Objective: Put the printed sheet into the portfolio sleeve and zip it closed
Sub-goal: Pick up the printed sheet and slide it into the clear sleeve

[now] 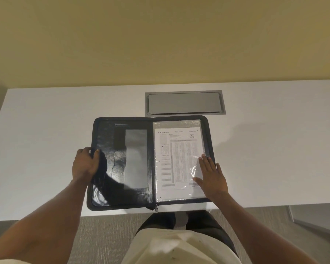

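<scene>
A black zip portfolio [120, 197] lies open flat near the front edge of the white table [46, 130]. Its right half holds a clear plastic sleeve [177, 123] with the printed sheet [177, 159] inside it, text facing up. My left hand [86, 164] grips the left cover's outer edge, thumb on the inside. My right hand [211, 176] lies flat with fingers spread on the lower right of the sleeve. The zip pull [156, 208] hangs at the spine's near end.
A grey metal cable hatch [185, 103] is set into the table just behind the portfolio. A yellow wall rises behind the table. Grey carpet and my legs show below the table's front edge.
</scene>
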